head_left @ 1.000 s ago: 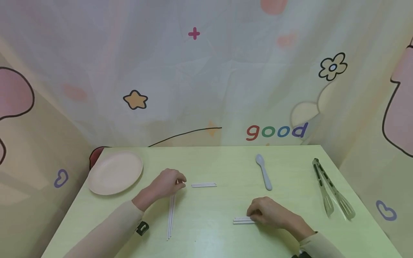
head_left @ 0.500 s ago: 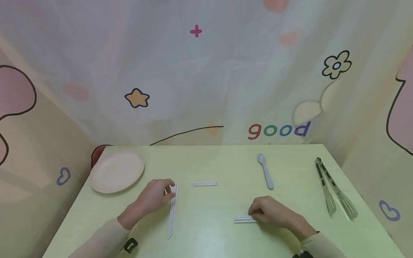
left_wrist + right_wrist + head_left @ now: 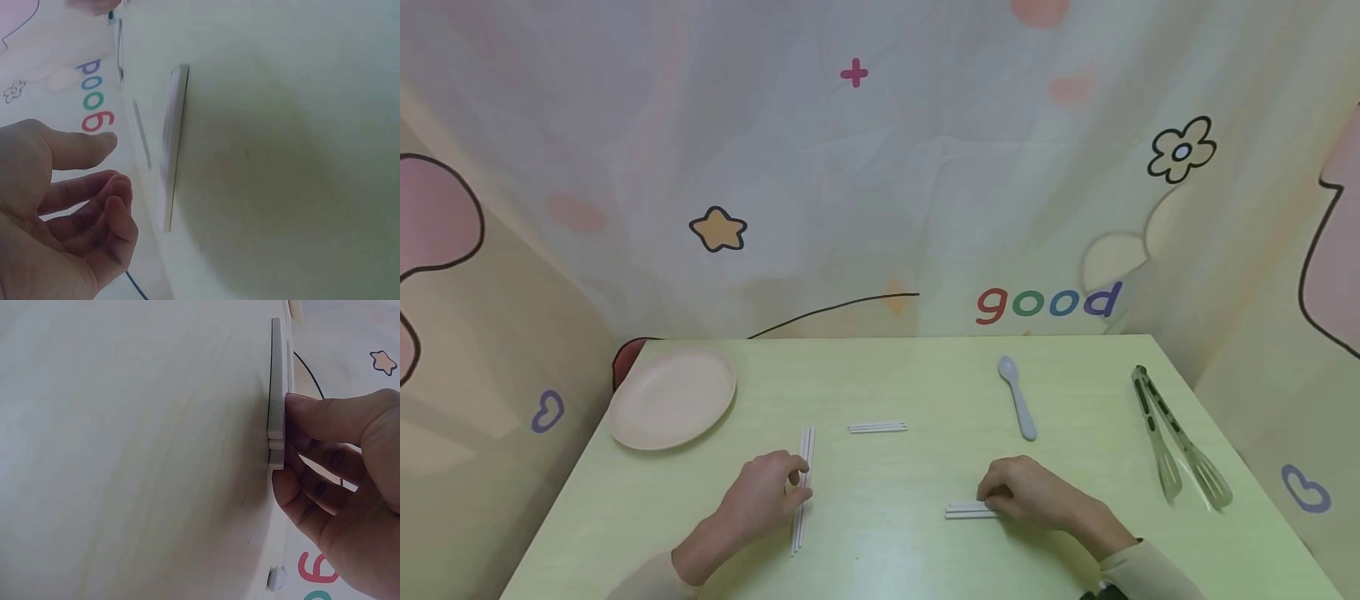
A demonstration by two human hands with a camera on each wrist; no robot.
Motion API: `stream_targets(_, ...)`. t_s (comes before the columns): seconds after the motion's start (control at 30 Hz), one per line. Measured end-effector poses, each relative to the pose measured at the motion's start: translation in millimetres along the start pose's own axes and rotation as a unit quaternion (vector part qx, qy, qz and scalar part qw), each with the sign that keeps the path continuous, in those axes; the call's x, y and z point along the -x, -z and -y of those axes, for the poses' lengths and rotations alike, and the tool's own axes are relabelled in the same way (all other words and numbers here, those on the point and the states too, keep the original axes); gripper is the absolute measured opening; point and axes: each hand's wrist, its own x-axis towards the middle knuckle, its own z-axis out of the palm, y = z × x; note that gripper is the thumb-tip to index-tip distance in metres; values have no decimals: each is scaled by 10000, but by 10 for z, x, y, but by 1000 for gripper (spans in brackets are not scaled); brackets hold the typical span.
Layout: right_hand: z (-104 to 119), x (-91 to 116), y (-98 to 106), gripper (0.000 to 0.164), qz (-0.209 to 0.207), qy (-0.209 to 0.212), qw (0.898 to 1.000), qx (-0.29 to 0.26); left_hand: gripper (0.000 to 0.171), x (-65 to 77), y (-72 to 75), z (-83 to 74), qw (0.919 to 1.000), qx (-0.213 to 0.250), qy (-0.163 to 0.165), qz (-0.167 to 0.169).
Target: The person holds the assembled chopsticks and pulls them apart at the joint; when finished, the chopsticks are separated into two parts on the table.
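Observation:
In the head view my left hand (image 3: 758, 496) hovers over a bundle of thin white sticks (image 3: 807, 446) lying lengthwise on the table. A gap shows between its thumb and loosely bent fingers, and the left wrist view has nothing between them, with the same sticks (image 3: 174, 144) apart from the hand. My right hand (image 3: 1030, 492) pinches the right end of a second white stick bundle (image 3: 967, 514) that lies crosswise. Up close in the right wrist view, thumb and fingers sit right at the end of these sticks (image 3: 277, 394). That end is hidden by the hand in the head view.
A third short bundle of white sticks (image 3: 877, 427) lies crosswise farther back. The pale round plate (image 3: 672, 400) is at the back left. To the right are a grey-blue spoon (image 3: 1017, 400) and serving tongs (image 3: 1180, 437). A printed curtain (image 3: 880, 183) hangs behind the table.
My left hand has come back toward me along the lengthwise sticks, from their far end to about their middle. The right hand stays at its bundle.

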Motion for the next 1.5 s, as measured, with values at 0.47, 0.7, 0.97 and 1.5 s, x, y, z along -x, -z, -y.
stream_targets(0.47,-5,11,-4,11,22,-58,9999,-97,12,105,-144,8,9997,-212,-116,97)
stream_targets(0.7,-8,9,-2,12,14,-55,10000,-62,11,136,-173,24,9995,-101,15,287)
stream_targets(0.97,-20,22,-11,13,9,-133,9999,-86,7,126,-230,22,9995,50,-110,292)
stream_targets(1.5,-11,2,-13,13,10,-136,9999,-93,11,130,-269,-99,9992,208,31,342)
